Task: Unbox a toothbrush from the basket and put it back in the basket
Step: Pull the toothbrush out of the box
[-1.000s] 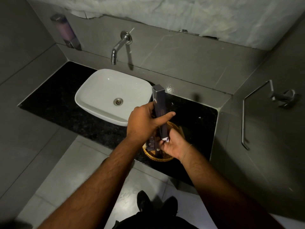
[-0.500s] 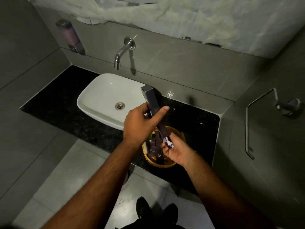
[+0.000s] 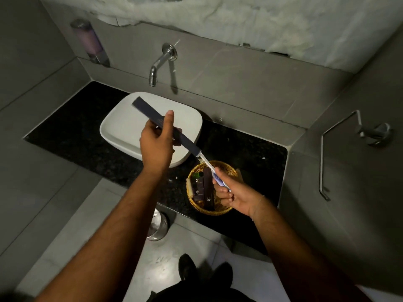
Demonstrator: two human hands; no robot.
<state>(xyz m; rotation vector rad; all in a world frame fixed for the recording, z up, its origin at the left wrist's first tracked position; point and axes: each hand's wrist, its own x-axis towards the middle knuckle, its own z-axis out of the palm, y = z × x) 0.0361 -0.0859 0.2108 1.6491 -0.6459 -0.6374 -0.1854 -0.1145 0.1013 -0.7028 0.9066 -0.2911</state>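
Toothbrush [image 3: 214, 174] now half drawn from dark box [image 3: 165, 127], above wicker basket [image 3: 226, 209]; pinched by right hand [image 3: 236, 196] fingers, left hand [image 3: 156, 142] fingers clamping box, swung away over sink [image 3: 122, 125]. Nearly unboxed; return to basket pending.

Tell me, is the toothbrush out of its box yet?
Almost. The box is already out of the basket and open at one end. The left hand holds it over the sink, while the right hand is pulling the wrapped toothbrush out; part still looks inside. Left to do: slide it free and put it back in the basket.
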